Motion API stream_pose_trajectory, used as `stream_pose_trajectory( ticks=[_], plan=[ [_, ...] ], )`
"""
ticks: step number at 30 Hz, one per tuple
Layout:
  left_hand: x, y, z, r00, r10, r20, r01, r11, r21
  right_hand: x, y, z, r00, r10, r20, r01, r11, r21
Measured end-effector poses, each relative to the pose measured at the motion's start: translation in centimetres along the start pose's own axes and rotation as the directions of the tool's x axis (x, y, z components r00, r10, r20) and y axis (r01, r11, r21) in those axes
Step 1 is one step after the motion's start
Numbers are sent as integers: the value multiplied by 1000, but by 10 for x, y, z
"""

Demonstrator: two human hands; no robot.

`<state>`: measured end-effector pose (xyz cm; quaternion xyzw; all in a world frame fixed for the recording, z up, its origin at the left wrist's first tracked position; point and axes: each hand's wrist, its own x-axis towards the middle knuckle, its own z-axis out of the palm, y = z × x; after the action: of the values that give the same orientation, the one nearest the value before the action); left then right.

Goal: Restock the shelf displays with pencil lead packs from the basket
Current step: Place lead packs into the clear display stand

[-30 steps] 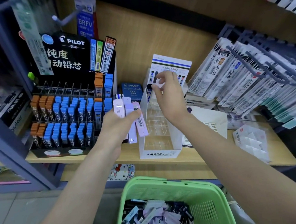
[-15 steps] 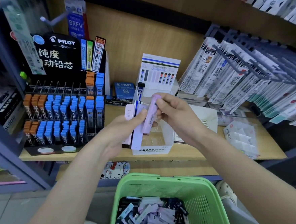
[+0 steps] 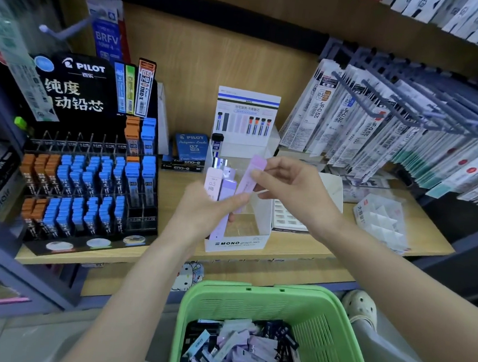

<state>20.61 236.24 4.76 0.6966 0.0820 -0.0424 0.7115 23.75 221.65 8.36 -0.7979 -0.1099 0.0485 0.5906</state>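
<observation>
Item: left hand (image 3: 207,209). Forearm reaches up from lower left, back of the hand toward the camera. Fingers and thumb are curled round a small upright bunch of lead packs: a pale pink pack (image 3: 212,183) printed "0.5 HB" and a longer lilac pack (image 3: 224,208) beside it, with a dark-capped one partly hidden behind.

Item: right hand (image 3: 291,190). Forearm enters from lower right. Thumb and fingertips pinch the upper part of a mauve pack (image 3: 248,181), which is tilted, its lower end down by the left thumb.

Item: packs. Slim, flat, rectangular plastic cases, matte pastel faces.

Item: MONO display box (image 3: 236,243). White card, open front, clear dividers inside, printed header card behind. It stands on the wooden shelf (image 3: 326,249), directly behind both hands.

Item: green basket (image 3: 252,297). Slotted plastic, below the shelf edge, holding a loose heap of basket packs (image 3: 237,350) in lilac, white and black.

Item: Pilot rack (image 3: 90,184). Black tiered stand left of the box, rows of blue and orange cases.

Item: hanging refills (image 3: 377,128). Clear sleeves on pegs, right.
</observation>
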Motion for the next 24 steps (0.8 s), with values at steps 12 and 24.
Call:
stream_pose_trajectory(
  ticks=[12, 24],
  plan=[
    [13, -1, -14, 973, -169, -157, 151, 981, -122, 88, 22, 6, 946, -276, -173, 192, 902, -388],
    [22, -3, -22, 947, -286, -147, 237, 930, -282, 109, 31, 13, 979, -200, 36, 193, 859, -475]
  ],
)
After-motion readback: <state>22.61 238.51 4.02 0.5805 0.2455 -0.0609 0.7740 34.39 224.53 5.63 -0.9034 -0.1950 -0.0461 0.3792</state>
